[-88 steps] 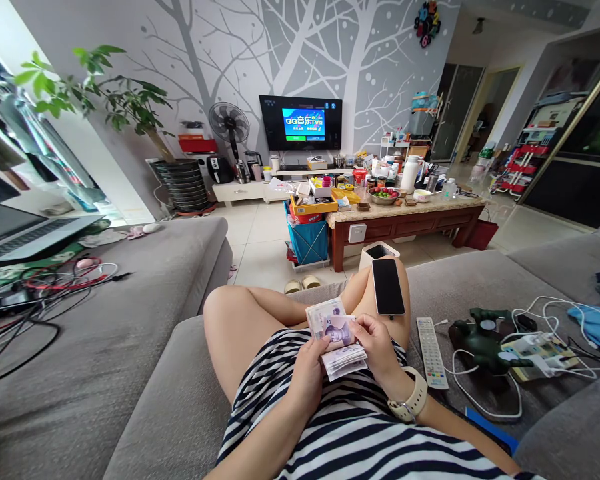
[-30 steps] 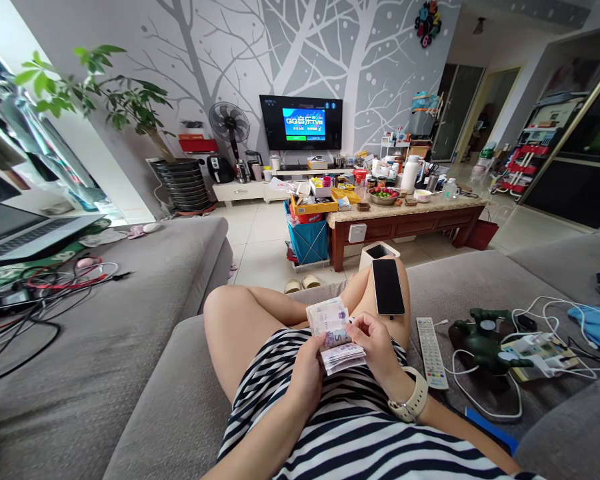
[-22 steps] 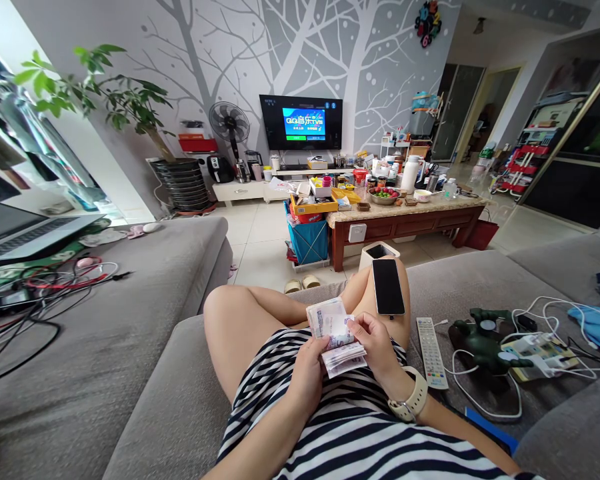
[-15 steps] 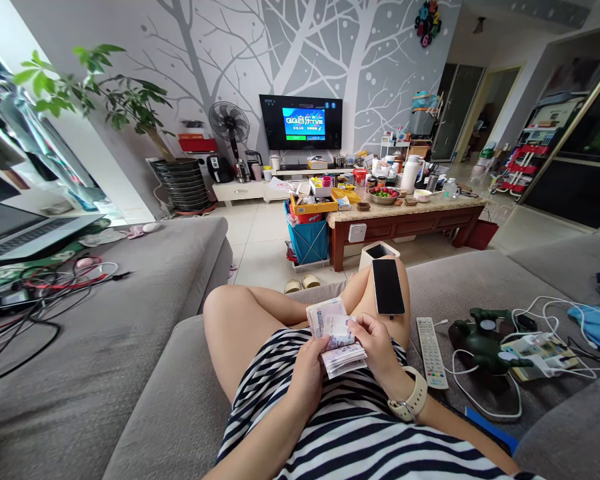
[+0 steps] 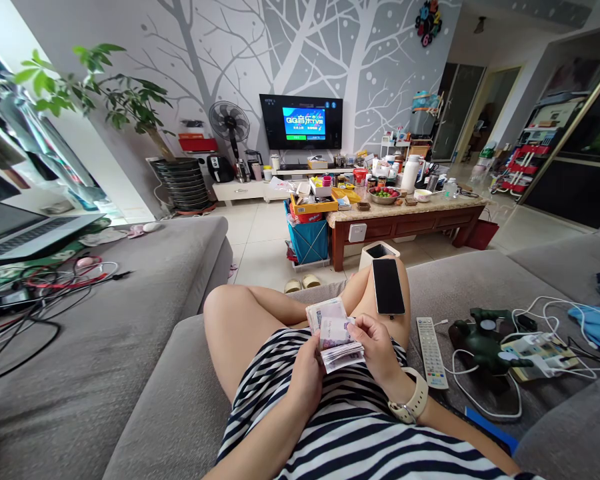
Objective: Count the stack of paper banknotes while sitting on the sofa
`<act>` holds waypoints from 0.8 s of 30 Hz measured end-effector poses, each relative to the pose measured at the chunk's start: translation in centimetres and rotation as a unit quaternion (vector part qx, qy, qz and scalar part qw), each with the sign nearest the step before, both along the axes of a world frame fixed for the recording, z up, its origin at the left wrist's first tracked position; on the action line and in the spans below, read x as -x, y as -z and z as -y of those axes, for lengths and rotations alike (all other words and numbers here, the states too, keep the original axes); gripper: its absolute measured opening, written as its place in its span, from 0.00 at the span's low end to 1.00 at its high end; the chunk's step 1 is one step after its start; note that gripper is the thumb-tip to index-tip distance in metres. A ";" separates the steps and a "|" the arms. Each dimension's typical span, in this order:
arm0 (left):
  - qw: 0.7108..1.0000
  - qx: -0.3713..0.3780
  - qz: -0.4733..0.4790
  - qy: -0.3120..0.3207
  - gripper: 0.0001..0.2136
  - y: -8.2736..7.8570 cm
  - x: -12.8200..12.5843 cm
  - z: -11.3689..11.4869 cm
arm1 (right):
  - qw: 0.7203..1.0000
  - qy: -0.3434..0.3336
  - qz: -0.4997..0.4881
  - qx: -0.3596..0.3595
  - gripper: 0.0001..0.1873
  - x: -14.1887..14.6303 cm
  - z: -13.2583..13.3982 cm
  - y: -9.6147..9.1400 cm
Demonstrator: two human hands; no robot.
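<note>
A bundle of banknotes is held over my lap, its near part folded down in several layers and its far part standing up flat. My left hand grips the bundle from the left, thumb on top. On the other side my right hand pinches the edge of a note between thumb and fingers; a watch with a pale strap is on that wrist. A black-screened phone lies on my right leg, just beyond the right hand.
Right of me on the grey sofa lie a remote control, a dark green stand-like object and a power strip with white cables. Ahead is a cluttered coffee table. A laptop and tangled cables sit at left.
The note under my right fingers has shifted slightly, and the folded layers of the bundle lie a little differently. Both hands stay nearly in place.
</note>
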State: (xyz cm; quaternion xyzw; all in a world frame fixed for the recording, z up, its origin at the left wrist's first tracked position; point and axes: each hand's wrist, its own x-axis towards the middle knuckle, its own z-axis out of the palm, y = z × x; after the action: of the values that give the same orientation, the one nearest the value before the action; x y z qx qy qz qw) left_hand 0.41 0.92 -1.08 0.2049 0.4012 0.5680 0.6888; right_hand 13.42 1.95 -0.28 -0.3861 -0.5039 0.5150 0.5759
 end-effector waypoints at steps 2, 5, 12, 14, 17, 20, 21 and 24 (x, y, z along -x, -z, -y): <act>1.000 -0.007 0.003 0.004 0.11 0.2 0.0 -0.1 | 1.000 -0.002 0.000 0.000 0.18 0.0 0.0 0.0; 1.000 -0.007 0.003 0.003 0.12 0.5 0.0 -0.1 | 1.000 -0.008 -0.004 0.002 0.17 -0.1 -0.1 0.1; 1.000 0.005 -0.002 0.002 0.09 0.5 0.1 -0.2 | 1.000 -0.017 -0.010 0.004 0.17 -0.1 -0.1 0.1; 1.000 0.013 -0.009 -0.005 0.09 0.5 0.1 -0.2 | 1.000 -0.016 -0.009 0.005 0.16 -0.1 -0.2 0.2; 1.000 0.011 -0.017 -0.004 0.10 0.4 0.0 -0.2 | 1.000 -0.016 -0.009 0.006 0.16 -0.1 -0.2 0.1; 1.000 0.003 -0.013 0.007 0.11 0.3 0.0 -0.2 | 1.000 -0.019 -0.006 0.000 0.16 -0.1 -0.1 0.1; 1.000 0.001 -0.010 0.009 0.11 0.3 0.0 -0.2 | 1.000 -0.019 -0.005 -0.003 0.17 -0.2 -0.1 0.1; 1.000 -0.007 -0.003 0.010 0.10 0.1 0.0 -0.2 | 1.000 -0.014 -0.003 -0.019 0.18 -0.2 0.0 0.1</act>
State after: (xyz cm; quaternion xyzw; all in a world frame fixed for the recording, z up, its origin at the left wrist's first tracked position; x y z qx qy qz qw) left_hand 0.43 1.16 -1.18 0.2152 0.3969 0.5635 0.6918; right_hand 13.66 1.94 -0.37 -0.3663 -0.5173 0.5142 0.5777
